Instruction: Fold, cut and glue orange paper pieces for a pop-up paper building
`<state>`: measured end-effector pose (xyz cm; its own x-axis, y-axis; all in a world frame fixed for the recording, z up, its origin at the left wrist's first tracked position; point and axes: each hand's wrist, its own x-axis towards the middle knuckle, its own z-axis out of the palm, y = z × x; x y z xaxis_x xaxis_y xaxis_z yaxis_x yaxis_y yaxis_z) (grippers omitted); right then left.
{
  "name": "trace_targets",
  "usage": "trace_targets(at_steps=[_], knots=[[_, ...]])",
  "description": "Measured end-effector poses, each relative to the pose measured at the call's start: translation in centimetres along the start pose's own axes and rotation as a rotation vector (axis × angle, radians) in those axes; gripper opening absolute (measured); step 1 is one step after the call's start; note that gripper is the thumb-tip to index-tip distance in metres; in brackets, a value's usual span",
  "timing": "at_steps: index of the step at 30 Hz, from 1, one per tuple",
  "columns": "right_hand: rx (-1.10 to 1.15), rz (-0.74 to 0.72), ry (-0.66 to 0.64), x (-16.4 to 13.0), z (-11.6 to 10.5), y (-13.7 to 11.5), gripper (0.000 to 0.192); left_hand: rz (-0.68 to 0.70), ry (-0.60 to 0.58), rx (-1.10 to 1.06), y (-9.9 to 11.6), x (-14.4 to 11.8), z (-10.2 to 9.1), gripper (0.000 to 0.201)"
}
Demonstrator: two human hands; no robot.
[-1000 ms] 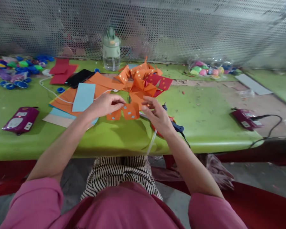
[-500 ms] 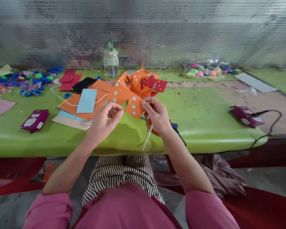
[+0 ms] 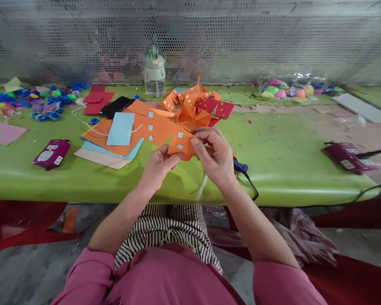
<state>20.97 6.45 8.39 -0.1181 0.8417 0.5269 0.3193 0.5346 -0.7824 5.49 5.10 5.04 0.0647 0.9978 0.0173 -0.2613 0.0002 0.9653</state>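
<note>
Both my hands hold one folded orange paper piece point(image 3: 180, 144) dotted with small light-blue squares, lifted just above the green table point(image 3: 273, 169). My left hand point(image 3: 160, 166) pinches its lower left edge. My right hand point(image 3: 213, 155) grips its right side with the fingers curled over the top. Behind it lies a long orange paper strip point(image 3: 155, 126) with more blue squares, running back to a heap of folded orange and red paper shapes point(image 3: 195, 103). A blue glue gun point(image 3: 241, 167) lies under my right wrist, partly hidden.
Flat orange, light-blue and beige paper sheets point(image 3: 114, 135), a black phone point(image 3: 116, 106) and red sheets point(image 3: 97, 98) lie left. A green water bottle point(image 3: 154, 72) stands at the mesh wall. Bottle caps point(image 3: 38, 99) fill the far left. Purple devices point(image 3: 51, 153) point(image 3: 347, 151) flank me.
My left hand, free half a second ago, has come back up and taken the orange piece's lower edge. The piece has been drawn nearer to me by both hands.
</note>
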Motion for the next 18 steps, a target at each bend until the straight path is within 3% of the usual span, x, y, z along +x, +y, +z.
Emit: trace_targets(at_steps=[3,6,9,14,18], knots=[[0.041,0.051,-0.002,0.2,-0.1,0.1,0.016,-0.017,-0.056,0.004,-0.1,0.0,-0.2,0.023],[0.163,0.188,-0.018,0.8,-0.4,0.5,0.023,-0.072,-0.192,0.046,0.1,0.0,-0.7,0.047],[0.226,0.270,-0.031,1.4,-1.0,0.6,0.030,-0.124,-0.233,0.095,0.6,0.2,-2.0,0.062],[0.174,0.227,-0.007,2.1,-2.0,0.9,0.032,-0.182,-0.163,0.191,2.3,0.8,-4.6,0.027],[0.134,0.216,-0.036,2.7,-2.3,1.6,0.036,-0.182,-0.116,0.260,3.4,1.2,-6.1,0.023]])
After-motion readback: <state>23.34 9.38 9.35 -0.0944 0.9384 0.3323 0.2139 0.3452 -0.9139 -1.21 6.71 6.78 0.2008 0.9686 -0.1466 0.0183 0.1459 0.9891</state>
